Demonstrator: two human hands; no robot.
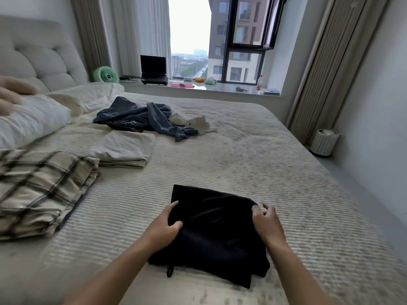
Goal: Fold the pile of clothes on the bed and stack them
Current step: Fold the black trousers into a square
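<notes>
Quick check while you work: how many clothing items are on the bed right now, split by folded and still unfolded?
Folded: 3, namely the black garment under both hands, the white garment and the plaid garment.
Unfolded: 2, namely the blue jeans and the crumpled white top beside them.
Total: 5

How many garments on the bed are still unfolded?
2: a crumpled blue denim garment lies mid-bed near the pillows, and a rumpled white garment touches its right side. More could be hidden beneath them.
</notes>
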